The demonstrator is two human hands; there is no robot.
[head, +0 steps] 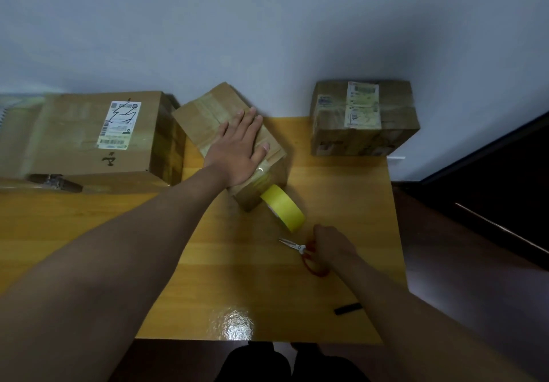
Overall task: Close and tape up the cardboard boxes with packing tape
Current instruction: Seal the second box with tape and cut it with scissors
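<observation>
Three cardboard boxes on the wooden table (208, 263), all closed up so you can't see what's inside any of them. The big box (98, 141) sits far left with a white shipping label on top. The far box (364, 119) is back right near the wall, wrapped in tape with a couple of labels. The middle box (208, 120) is turned at an angle, flaps down, with clear tape strips across its top.

The left hand (237, 147) lies flat on top of the middle box, fingers (252, 117) straight and spread, pressing on the taped seam. The yellow tape roll (283, 208) stands on edge right against the near corner of that box, just below the left hand, with what looks like tape running from it up onto the box.

The right hand (332, 248) is near the roll but apart from it, fingers curled round the red handles of the scissors (303, 251), blades pointing left. There's also a small black marker (347, 308) by the right forearm.
</observation>
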